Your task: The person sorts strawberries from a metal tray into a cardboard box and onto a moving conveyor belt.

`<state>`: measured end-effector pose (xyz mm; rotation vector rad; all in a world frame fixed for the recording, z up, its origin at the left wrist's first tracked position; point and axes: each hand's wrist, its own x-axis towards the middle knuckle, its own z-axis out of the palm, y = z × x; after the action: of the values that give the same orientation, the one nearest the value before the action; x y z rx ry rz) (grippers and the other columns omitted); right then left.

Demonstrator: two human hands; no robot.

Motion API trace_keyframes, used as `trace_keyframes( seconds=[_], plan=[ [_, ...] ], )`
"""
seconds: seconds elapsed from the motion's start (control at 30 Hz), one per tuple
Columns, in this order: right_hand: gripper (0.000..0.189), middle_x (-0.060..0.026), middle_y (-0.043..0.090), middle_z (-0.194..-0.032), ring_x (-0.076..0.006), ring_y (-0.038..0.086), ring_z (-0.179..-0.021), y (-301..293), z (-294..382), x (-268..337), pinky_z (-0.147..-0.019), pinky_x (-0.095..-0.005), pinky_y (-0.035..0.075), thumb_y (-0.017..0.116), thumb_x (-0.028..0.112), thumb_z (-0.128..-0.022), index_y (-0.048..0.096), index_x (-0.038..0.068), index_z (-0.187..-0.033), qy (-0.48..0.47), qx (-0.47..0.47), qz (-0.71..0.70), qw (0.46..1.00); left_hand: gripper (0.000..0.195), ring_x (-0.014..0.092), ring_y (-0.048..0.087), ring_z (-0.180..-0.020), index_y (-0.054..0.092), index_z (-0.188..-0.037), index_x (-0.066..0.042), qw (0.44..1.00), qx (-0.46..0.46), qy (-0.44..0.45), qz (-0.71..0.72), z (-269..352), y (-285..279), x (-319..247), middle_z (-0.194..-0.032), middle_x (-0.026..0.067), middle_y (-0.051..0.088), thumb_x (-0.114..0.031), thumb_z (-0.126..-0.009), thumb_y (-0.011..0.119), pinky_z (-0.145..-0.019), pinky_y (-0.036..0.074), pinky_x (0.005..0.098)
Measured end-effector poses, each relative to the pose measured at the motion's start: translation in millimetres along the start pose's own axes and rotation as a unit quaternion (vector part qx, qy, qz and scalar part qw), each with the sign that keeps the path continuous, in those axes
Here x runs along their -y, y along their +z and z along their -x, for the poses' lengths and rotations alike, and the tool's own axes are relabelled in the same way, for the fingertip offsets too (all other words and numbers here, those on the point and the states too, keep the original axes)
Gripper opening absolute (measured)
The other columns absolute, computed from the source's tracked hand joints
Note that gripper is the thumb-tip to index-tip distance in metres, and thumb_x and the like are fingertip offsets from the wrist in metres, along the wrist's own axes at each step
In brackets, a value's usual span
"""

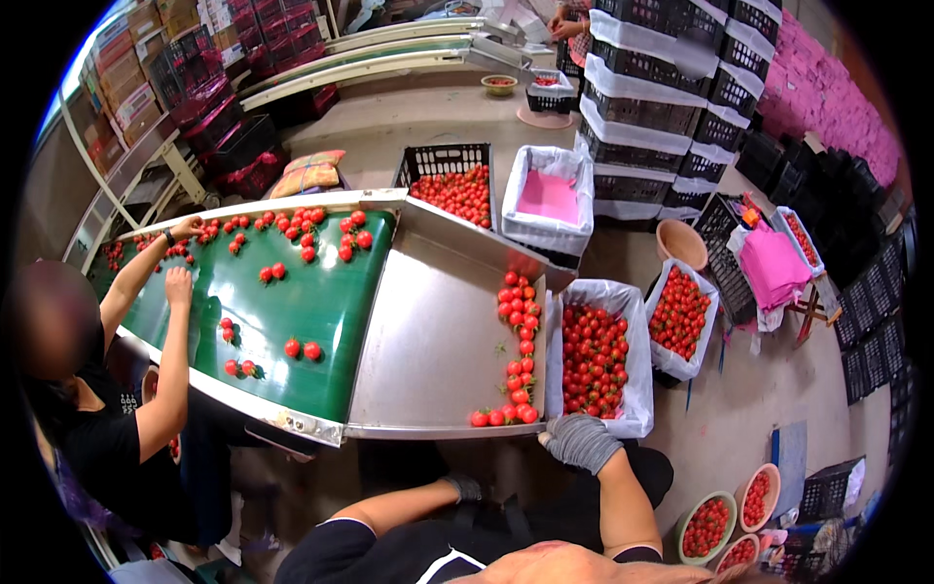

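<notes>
My right hand (582,440), in a grey knit glove, lies at the near right corner of the metal tray (430,328), beside a lined crate of cherry tomatoes (595,365); whether it grips the edge cannot be told. My left hand (464,488), gloved too, rests low near my body below the tray, its fingers mostly hidden. Cherry tomatoes (519,328) line the tray's right lip, with a loose green stem near them. On the left, more tomatoes sit in clusters on the green conveyor belt (284,321).
A co-worker (109,409) reaches over the belt's left part. Behind stand a black crate of tomatoes (454,191), a lined crate with pink paper (549,193) and tall crate stacks (646,109). Another lined tomato crate (678,314) and filled tubs (706,527) are on the right.
</notes>
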<state>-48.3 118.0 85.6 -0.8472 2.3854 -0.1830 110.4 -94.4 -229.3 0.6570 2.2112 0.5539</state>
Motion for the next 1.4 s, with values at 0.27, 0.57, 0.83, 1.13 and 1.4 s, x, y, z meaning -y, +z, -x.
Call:
trace_keyframes(
  seconds=[0.27, 0.57, 0.83, 1.13, 1.4],
  plan=[
    [0.042, -0.0201, 0.064, -0.087, -0.0347, 0.062, -0.084, 13.6, -0.3, -17.7, -0.075, -0.0461, 0.048, 0.042, 0.037, -0.088, 0.060, -0.001, -0.096, 0.007, -0.005, 0.028, 1.000, 0.049, 0.033, 0.051, -0.112, 0.055, -0.120, -0.010, 1.000, 0.012, -0.009, -0.009, 4.1, -60.6, -46.0, -0.121, 0.0164, 0.055, -0.043, -0.086, 0.041, -0.096, 0.038, 0.0407],
    [0.042, -0.0199, 0.064, -0.086, -0.0347, 0.062, -0.083, 10.4, -0.2, -11.8, -0.075, -0.0465, 0.048, 0.042, 0.038, -0.088, 0.060, 0.000, -0.095, 0.007, -0.004, 0.010, 1.000, 0.058, 0.028, 0.044, -0.121, 0.047, -0.129, -0.014, 0.998, 0.039, -0.036, -0.015, 2.0, -25.6, -16.8, -0.130, 0.0117, 0.050, -0.052, -0.089, 0.031, -0.104, 0.030, 0.0382],
    [0.042, -0.0199, 0.064, -0.085, -0.0346, 0.063, -0.082, 16.8, -2.7, -17.0, -0.073, -0.0466, 0.048, 0.043, 0.038, -0.088, 0.060, 0.000, -0.094, 0.005, -0.012, 0.019, 1.000, 0.055, 0.030, 0.045, -0.119, 0.048, -0.127, -0.010, 0.999, 0.032, -0.016, -0.034, 7.1, -50.9, -36.5, -0.128, 0.0156, 0.049, -0.047, -0.087, 0.039, -0.102, 0.031, 0.0375],
    [0.039, -0.0184, 0.064, -0.080, -0.0338, 0.063, -0.078, 17.1, 0.1, -14.1, -0.070, -0.0465, 0.049, 0.045, 0.037, -0.087, 0.062, 0.002, -0.087, -0.011, -0.058, -0.003, 0.998, 0.050, 0.035, 0.056, -0.097, 0.061, -0.107, -0.006, 0.992, -0.124, 0.037, 0.008, 9.6, -35.0, -26.4, -0.106, 0.0197, 0.060, -0.047, -0.079, 0.053, -0.087, 0.043, 0.0418],
    [0.039, -0.0192, 0.064, -0.083, -0.0341, 0.062, -0.081, 13.3, 5.2, -19.3, -0.073, -0.0455, 0.048, 0.046, 0.036, -0.087, 0.061, 0.000, -0.089, -0.010, -0.049, -0.040, 0.998, 0.048, 0.035, 0.054, -0.104, 0.060, -0.111, -0.010, 0.999, -0.027, -0.013, -0.018, 2.4, -28.2, -21.0, -0.114, 0.0172, 0.059, -0.046, -0.084, 0.042, -0.092, 0.040, 0.0428]
  ],
)
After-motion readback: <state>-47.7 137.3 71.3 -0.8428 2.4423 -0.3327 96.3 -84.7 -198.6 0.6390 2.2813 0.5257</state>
